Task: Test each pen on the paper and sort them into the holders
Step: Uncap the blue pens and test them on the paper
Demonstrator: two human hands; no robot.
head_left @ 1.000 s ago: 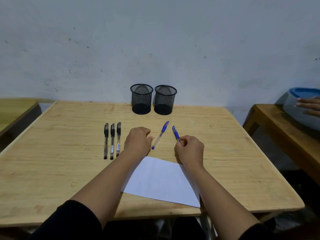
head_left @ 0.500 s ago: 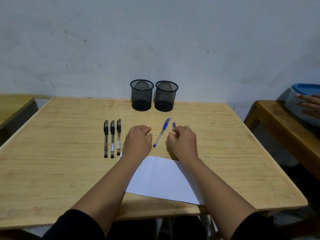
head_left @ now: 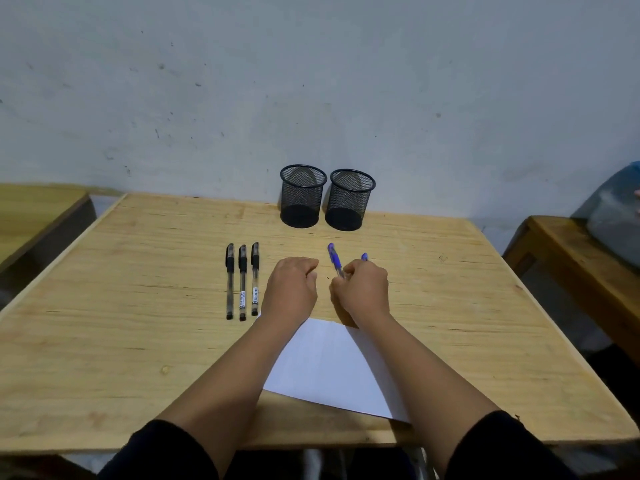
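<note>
Two black mesh holders (head_left: 303,195) (head_left: 351,199) stand side by side at the far edge of the wooden table (head_left: 138,306), both looking empty. Three black pens (head_left: 242,282) lie parallel to the left of my hands. My right hand (head_left: 363,291) grips a blue pen (head_left: 334,259), whose capped end sticks up and to the left out of my fingers. The cap of a second blue pen (head_left: 364,257) peeks out behind that hand. My left hand (head_left: 291,289) rests on the table with curled fingers, holding nothing. White paper (head_left: 329,368) lies under my forearms.
A second wooden table (head_left: 571,271) stands to the right with a grey, blue-lidded container (head_left: 616,220) on it. Another wooden surface (head_left: 34,209) sits at the left. A grey wall rises right behind the holders.
My right hand moved left from the right blue pen to the left blue pen and took hold of it, tilting it up. My left hand stayed in place.
</note>
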